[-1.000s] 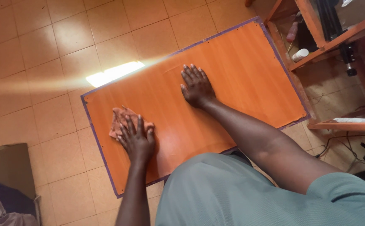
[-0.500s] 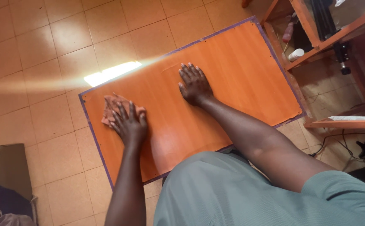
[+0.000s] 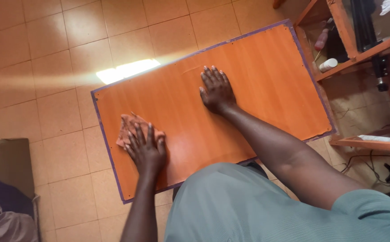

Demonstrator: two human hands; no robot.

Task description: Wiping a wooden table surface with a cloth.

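Note:
An orange wooden tabletop with a purple edge lies below me. My left hand presses flat on a crumpled orange-pink cloth near the table's left end, fingers spread over it. My right hand rests palm down on the bare wood near the middle, fingers apart, holding nothing. My grey-green shirt fills the lower part of the view.
Tan floor tiles surround the table, with a bright patch of sunlight by its far edge. A wooden shelf unit with a white container and a pink bottle stands at the right. Cables lie at the lower right; fabric at the lower left.
My left hand has slid the cloth along the left part of the tabletop, first toward the far edge, then back a little. My right hand has stayed planted in place.

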